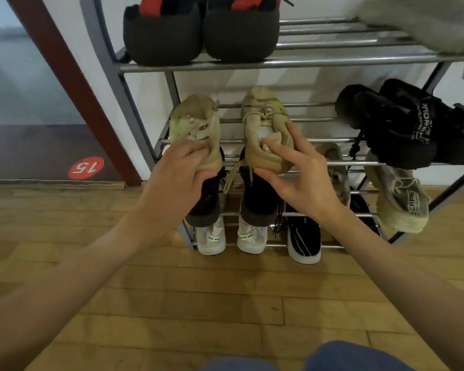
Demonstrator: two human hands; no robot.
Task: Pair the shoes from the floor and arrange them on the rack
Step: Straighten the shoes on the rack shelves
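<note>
A: Report the state of your left hand (177,178).

B: Your left hand grips the heel end of the left tan sneaker (196,129). The fingers curl over the collar, the thumb lies under the heel. The shoe rests toe-inward on the middle shelf (319,140) of the metal shoe rack (279,62).

A: And your right hand (303,180)?

B: Your right hand is wide open on the right tan sneaker (265,129). The fingertips touch the tongue and collar, and the thumb touches the heel from below; the fingers are only slightly bent. This shoe also sits on the middle shelf, beside its mate but not touching it, with a lace hanging off the front bar.

A: Adjacent items?

B: A black sneaker pair (407,124) lies at the right end of the same shelf. A black-and-red pair (201,33) stands on the shelf above. Dark shoes (257,199), a grey sneaker (397,199), white sneakers (212,239) and a black sneaker with green stripes (303,242) occupy the lower shelves. The wooden floor (198,303) lies below.
</note>
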